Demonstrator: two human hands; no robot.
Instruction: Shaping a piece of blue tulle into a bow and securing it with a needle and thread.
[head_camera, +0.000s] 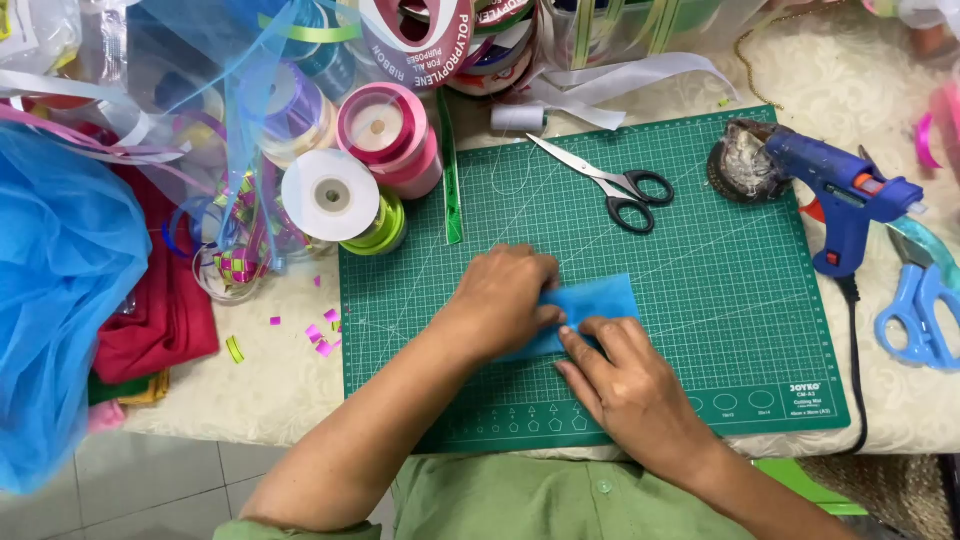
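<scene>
Green and gridded, the cutting mat (720, 290) lay on a cream patterned tablecloth (860, 80), hemmed in by craft clutter. Black-handled scissors (610, 185) rested just above your hands; a blue glue gun (840, 195) sat at the mat's right edge, with blue-handled scissors (920, 310) beyond it. Ribbon spools crowded the upper left: a white spool (330, 195) and a pink spool (390, 135), beside a heap of blue netting (60, 290) and a red cloth (165, 320). Nothing stood between you and the work. A small piece of blue mesh fabric (600, 300), roughly rectangular, lay flat mid-mat. Your left hand (505, 300) pressed down on its left part, fingers curled; your right hand (625, 380) pinned its lower edge with flattened fingertips.
</scene>
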